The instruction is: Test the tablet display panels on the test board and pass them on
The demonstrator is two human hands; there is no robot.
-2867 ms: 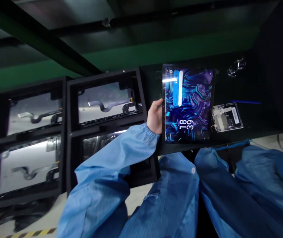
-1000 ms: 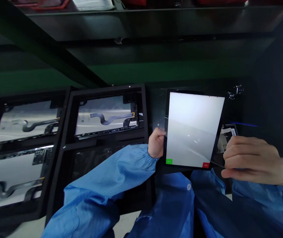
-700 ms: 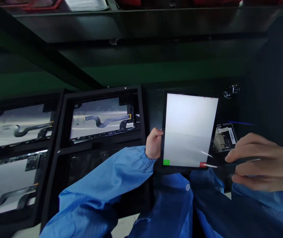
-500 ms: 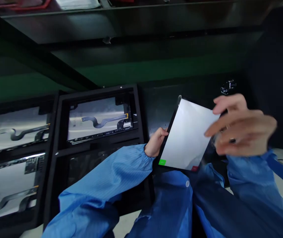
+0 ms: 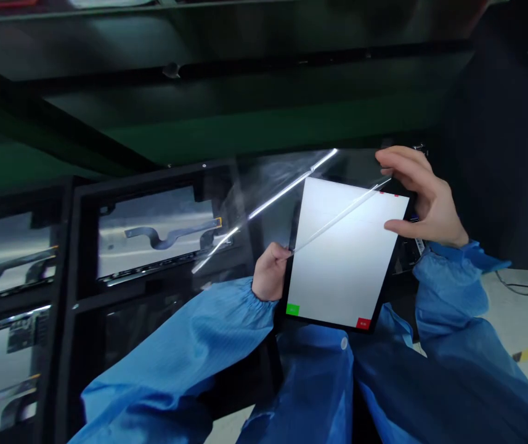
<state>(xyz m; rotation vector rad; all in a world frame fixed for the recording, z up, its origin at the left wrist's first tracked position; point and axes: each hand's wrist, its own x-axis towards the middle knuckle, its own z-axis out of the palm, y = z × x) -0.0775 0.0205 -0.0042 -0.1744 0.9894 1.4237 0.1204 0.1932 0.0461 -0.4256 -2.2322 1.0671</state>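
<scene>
A tablet (image 5: pixel 344 259) with a lit white screen, a green corner patch and a red one is tilted in front of me. My left hand (image 5: pixel 270 271) grips its left edge, thumb on the rim. A clear plastic film (image 5: pixel 268 206) with bright glare lines stretches from the left across the tablet's upper part; one of its edges meets my left thumb. At the upper right corner is my right hand (image 5: pixel 425 194), its thumb over the screen and its fingers spread apart from it. Whether the fingertips touch the film I cannot tell.
To the left, black trays (image 5: pixel 72 271) hold screen panels with ribbon cables (image 5: pixel 171 234). A dark shelf edge (image 5: pixel 227 74) runs across the top. At right stand a dark panel (image 5: pixel 499 154) and, below it, a cable (image 5: pixel 522 287) on the light floor.
The clear film now spreads out to the left over the tray and tablet. My right hand has stopped its blurred motion and opened at the tablet's upper right. The tablet has turned more upright.
</scene>
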